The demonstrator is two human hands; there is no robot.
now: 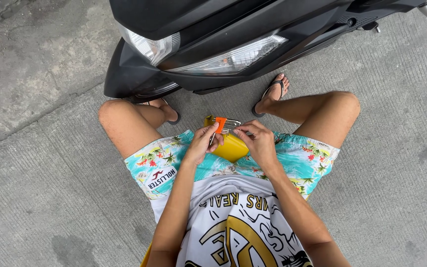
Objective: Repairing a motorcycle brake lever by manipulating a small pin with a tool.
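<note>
left hand [202, 143] pinched the hex key set [225, 124] by its orange holder | right hand [259, 141] gripped the metal keys | set held over yellow stool [233, 147], between knees, near black scooter [223, 44]

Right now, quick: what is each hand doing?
Left hand: closed on the orange holder of the hex key set.
Right hand: closed, pinching the set's metal keys.
</note>
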